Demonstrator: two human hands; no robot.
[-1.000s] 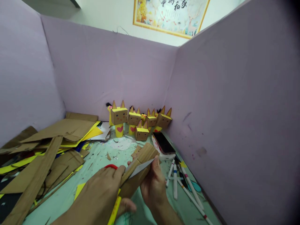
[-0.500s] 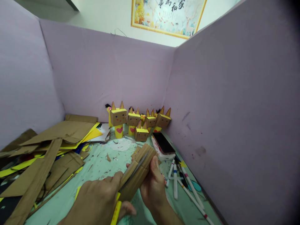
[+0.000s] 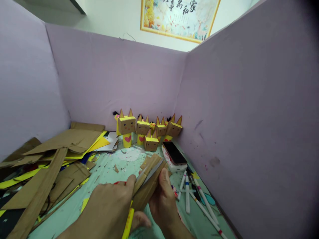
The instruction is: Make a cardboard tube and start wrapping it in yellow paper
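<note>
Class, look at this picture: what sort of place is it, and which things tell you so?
Probably a craft table screened by purple partition boards. Cardboard offcuts and yellow paper pile up on the left, finished cardboard animal figures line the back, and marker pens lie on the right.

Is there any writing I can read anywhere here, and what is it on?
"事萬和家": large brush characters along the top of the framed picture on the far wall; the first is cut off at its top, so that reading is less sure.
Markers on the table: any print is too small to read.
Phone, screen dark: nothing legible.
Cardboard figures: only drawn faces and hearts, no words.
</note>
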